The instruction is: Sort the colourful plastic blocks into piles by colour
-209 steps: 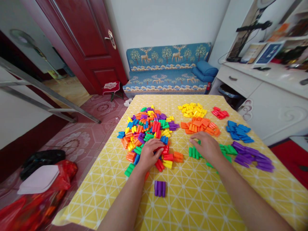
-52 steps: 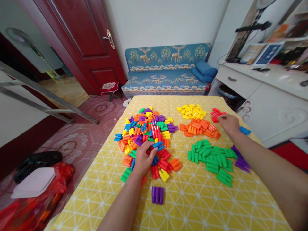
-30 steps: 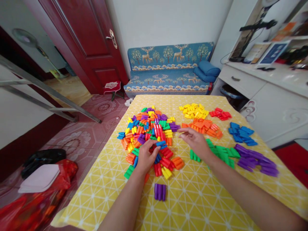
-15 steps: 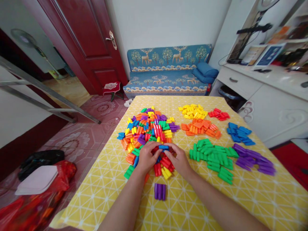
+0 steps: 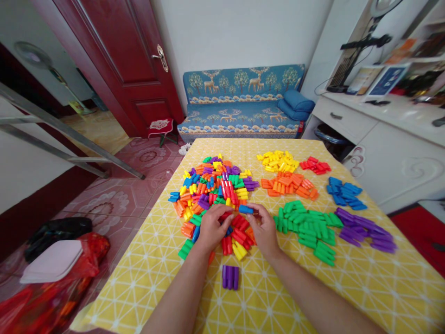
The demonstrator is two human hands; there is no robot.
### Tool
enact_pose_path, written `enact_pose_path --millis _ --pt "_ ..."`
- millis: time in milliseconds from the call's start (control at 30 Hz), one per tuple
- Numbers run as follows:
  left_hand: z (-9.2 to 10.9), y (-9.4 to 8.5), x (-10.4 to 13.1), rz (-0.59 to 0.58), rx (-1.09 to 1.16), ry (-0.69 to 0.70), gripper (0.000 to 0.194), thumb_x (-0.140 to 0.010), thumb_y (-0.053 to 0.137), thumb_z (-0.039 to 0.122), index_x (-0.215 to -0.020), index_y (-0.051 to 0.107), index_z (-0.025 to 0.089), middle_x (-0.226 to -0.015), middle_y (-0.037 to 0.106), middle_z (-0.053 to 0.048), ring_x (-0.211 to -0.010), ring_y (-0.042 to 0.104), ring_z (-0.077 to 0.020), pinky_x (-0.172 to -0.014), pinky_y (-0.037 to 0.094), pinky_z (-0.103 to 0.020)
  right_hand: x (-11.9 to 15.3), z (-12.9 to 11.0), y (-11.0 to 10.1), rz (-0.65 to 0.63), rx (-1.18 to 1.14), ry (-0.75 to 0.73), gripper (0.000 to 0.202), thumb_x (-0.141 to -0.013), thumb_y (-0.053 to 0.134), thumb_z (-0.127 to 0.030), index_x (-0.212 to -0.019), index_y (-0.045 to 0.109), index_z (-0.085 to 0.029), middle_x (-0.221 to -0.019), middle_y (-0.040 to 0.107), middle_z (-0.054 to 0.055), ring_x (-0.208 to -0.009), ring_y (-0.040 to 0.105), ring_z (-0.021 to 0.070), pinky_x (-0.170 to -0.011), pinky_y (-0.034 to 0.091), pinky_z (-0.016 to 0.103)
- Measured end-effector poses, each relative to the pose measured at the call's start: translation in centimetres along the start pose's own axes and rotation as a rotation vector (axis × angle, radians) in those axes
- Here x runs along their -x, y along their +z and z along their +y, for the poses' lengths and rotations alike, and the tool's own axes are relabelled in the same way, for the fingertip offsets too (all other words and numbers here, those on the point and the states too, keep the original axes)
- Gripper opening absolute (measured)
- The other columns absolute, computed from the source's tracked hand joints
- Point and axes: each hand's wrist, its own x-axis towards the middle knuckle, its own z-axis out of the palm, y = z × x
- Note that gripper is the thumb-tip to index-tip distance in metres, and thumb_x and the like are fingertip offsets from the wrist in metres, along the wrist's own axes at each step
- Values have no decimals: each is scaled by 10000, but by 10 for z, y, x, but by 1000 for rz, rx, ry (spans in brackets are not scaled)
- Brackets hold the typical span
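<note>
Between the thumb and fingers of my right hand (image 5: 263, 227) is a blue block (image 5: 246, 209), held over the near part of a mixed-colour pile (image 5: 208, 185). My left hand (image 5: 214, 226) is at the pile's near side, its thumb and fingers curled beside a dark blue piece; whether it grips that piece is unclear. Red blocks (image 5: 241, 227) and yellow blocks (image 5: 239, 249) lie between and below the hands. A purple block group (image 5: 230, 277) lies nearer to me on the patterned yellow cloth.
Right of the pile lie separate groups: yellow (image 5: 278, 161), orange (image 5: 288, 183), red (image 5: 315, 165), blue (image 5: 345, 193), green (image 5: 308, 227) and purple (image 5: 365, 229). Beyond the table (image 5: 139, 278) stands a blue sofa (image 5: 239, 111); a white cabinet (image 5: 403, 153) is at the right.
My right hand has moved a little to the right with the blue block, away from my left hand. The left hand has stayed nearly in place.
</note>
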Motion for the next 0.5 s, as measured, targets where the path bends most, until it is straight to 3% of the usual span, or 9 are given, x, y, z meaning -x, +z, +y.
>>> enact_pose_path --millis 233,400,500 --pt "-3 2 -1 131 -54 36 278 -848 595 175 -1111 662 236 -1300 539 -86 -1188 532 -228 -1002 460 -417 -4 10 1 -28 58 30 222 -849 533 -240 -1056 607 -211 -1052 623 78 -930 602 205 -796 522 364" --pt "-3 2 -2 19 -147 61 324 -837 615 176 -1147 655 263 -1289 585 -67 -1190 537 -242 -1012 458 -447 -4 12 2 10 131 -20 419 -839 547 -251 -1256 524 -224 -1323 472 127 -1063 551 230 -724 544 347" --pt "-2 2 -2 -23 -145 47 272 -845 606 184 -1098 677 251 -1298 584 -64 -1159 565 -234 -988 485 -422 -6 13 1 -40 158 -16 493 -845 539 -256 -1334 485 -222 -1421 403 129 -1193 498 253 -769 547 368"
